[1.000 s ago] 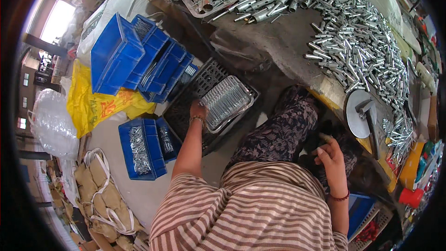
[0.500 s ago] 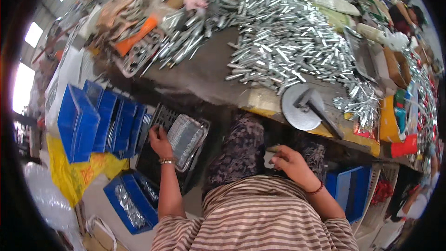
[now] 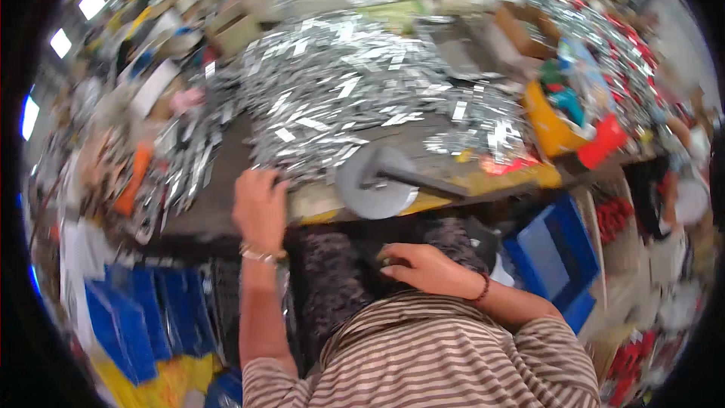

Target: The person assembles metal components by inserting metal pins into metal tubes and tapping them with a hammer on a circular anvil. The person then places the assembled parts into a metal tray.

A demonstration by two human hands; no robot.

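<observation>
The picture is motion-blurred. My left hand [image 3: 260,208] lies palm down on the front edge of the workbench [image 3: 215,215], its fingers touching the near fringe of a big heap of shiny metal parts [image 3: 355,98]. A bracelet sits on that wrist. My right hand [image 3: 423,268] rests on my lap over dark patterned trousers [image 3: 332,287], fingers curled, with a beaded band on the wrist. The blur hides whether either hand holds anything. A grey round disc with a dark arm [image 3: 375,185] stands at the bench edge between the two hands.
Blue plastic bins [image 3: 143,317] stand on the floor at the left, above a yellow bag [image 3: 162,378]. Another blue bin [image 3: 555,249] sits at the right under the bench. An orange box [image 3: 551,125] and a red tray [image 3: 604,140] stand on the bench's right end. More metal parts [image 3: 177,162] lie at the left.
My view has swung up to the bench. My left hand has left the tray of parts in the floor crate and risen to the bench edge. My right hand stays on my lap.
</observation>
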